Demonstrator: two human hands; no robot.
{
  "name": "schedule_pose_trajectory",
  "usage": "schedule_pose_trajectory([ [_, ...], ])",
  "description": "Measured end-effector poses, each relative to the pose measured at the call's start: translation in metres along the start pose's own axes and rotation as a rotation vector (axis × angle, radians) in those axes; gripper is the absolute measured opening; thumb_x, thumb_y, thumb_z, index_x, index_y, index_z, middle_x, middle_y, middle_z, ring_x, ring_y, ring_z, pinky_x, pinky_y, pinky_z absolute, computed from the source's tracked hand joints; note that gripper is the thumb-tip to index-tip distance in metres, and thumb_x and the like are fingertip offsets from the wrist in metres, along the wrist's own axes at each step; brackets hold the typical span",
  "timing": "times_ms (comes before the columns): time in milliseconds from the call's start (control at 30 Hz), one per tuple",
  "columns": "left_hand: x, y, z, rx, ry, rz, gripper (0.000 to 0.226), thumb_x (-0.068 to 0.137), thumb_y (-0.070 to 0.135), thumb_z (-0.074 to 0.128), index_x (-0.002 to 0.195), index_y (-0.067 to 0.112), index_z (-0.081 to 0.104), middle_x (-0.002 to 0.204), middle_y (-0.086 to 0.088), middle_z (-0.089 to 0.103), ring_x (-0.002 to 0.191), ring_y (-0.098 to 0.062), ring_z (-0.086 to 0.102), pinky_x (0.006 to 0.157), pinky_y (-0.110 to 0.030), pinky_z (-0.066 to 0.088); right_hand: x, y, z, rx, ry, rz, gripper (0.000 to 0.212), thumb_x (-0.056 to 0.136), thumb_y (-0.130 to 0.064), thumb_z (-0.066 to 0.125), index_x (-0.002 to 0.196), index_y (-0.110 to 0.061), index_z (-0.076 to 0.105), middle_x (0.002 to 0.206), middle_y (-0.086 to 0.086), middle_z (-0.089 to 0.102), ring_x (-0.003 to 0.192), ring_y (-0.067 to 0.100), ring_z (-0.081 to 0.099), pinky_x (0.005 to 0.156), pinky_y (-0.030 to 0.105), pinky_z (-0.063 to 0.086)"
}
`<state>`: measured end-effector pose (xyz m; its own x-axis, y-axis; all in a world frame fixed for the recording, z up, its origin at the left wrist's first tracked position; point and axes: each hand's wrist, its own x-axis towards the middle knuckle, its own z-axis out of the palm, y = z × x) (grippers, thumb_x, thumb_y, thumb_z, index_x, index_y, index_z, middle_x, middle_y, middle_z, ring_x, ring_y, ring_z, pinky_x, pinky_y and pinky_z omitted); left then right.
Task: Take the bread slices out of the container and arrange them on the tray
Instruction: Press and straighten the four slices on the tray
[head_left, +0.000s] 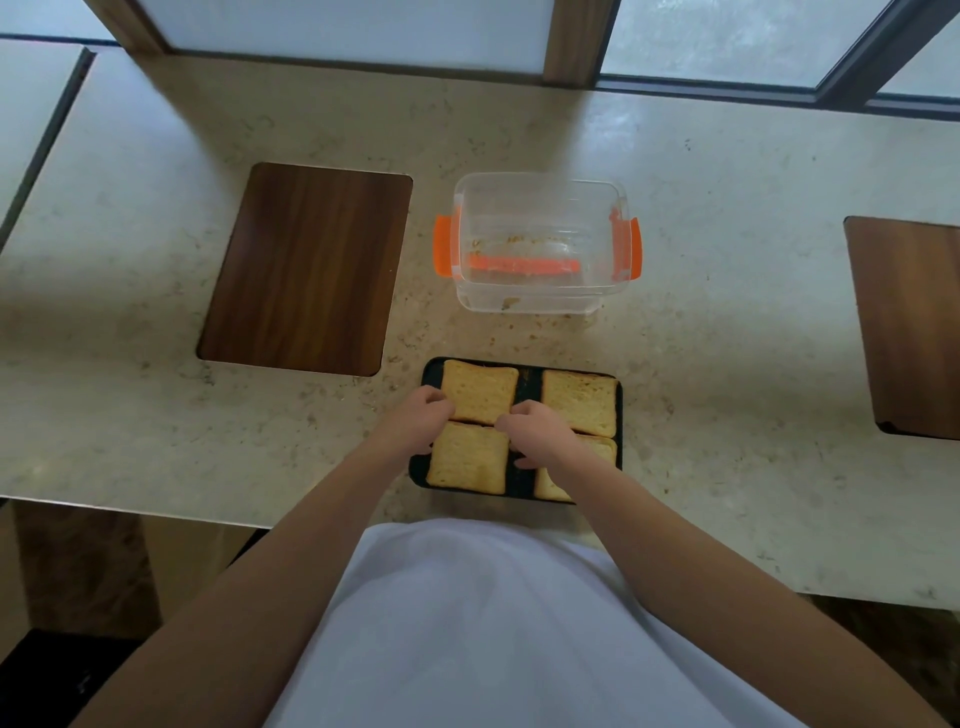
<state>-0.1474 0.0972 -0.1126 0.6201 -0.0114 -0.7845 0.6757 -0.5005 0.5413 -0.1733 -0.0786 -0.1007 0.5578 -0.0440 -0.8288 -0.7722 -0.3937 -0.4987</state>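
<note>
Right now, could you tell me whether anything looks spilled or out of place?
Only crumbs: some lie inside the emptied container and on the counter by it. The four bread slices sit fairly neatly on the tray.

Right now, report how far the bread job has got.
Done: the container holds only crumbs, and four bread slices lie two by two on the tray. In hand: the left hand and right hand pinch the far-left slice's near corners, squaring it. Left: only final straightening, it seems.
</note>
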Motion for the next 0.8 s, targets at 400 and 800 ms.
schedule_pose_trajectory([
  [400,-0.021,0.027,0.035,-0.055,-0.037,0.136,0.041,0.096,0.026,0.051,0.136,0.019,0.055,0.121,0.001,0.060,0.112,-0.017,0.059,0.097,-0.038,0.052,-0.013,0.061,-0.067,0.041,0.380,-0.100,0.058,0.094,-0.026,0.054,0.149,-0.013,0.041,0.143,0.008,0.053,0.119,0.022,0.054,0.094,0.040,0.047],
  [800,-0.011,0.066,0.095,-0.048,-0.164,0.016,0.055,0.087,0.026,0.056,0.140,0.015,0.052,0.141,-0.003,0.052,0.129,-0.022,0.048,0.110,-0.047,0.042,-0.005,0.059,-0.079,-0.020,0.356,-0.080,0.065,0.089,-0.029,0.056,0.150,-0.011,0.040,0.147,0.013,0.048,0.106,0.018,0.056,0.087,0.038,0.051],
])
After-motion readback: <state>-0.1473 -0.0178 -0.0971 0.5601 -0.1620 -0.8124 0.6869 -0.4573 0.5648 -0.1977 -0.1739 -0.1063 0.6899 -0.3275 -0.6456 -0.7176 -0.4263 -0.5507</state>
